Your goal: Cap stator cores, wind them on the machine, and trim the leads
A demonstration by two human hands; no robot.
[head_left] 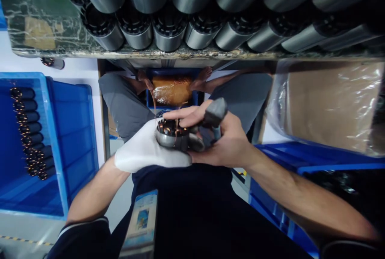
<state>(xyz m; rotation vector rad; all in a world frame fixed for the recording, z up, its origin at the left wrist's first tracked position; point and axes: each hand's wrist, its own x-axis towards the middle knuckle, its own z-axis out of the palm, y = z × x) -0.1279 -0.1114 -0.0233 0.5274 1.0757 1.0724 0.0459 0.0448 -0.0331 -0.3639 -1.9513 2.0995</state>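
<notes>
My left hand (141, 152), in a white glove, is wrapped round a motor stator (168, 140), a metal cylinder with a black slotted end facing up. Copper wire (154, 100) rises from the stator's rim, and copper shows in its slots. My bare right hand (231, 140) is closed around a dark grey hand tool (215, 112), with a bit of blue on it; blur hides its exact kind. The right hand's forefinger and middle finger reach over the top of the stator. Both hands are in front of my body, above my lap.
Ahead, rows of metal cylinders (170, 36) stand on a worn shelf (69, 36). At left, a blue crate (75, 126) holds several copper-wound stators (30, 126). Below, a wrapped orange-brown bundle (171, 90) lies between my feet. At right are a plastic-wrapped carton (327, 106) and a blue crate (288, 154).
</notes>
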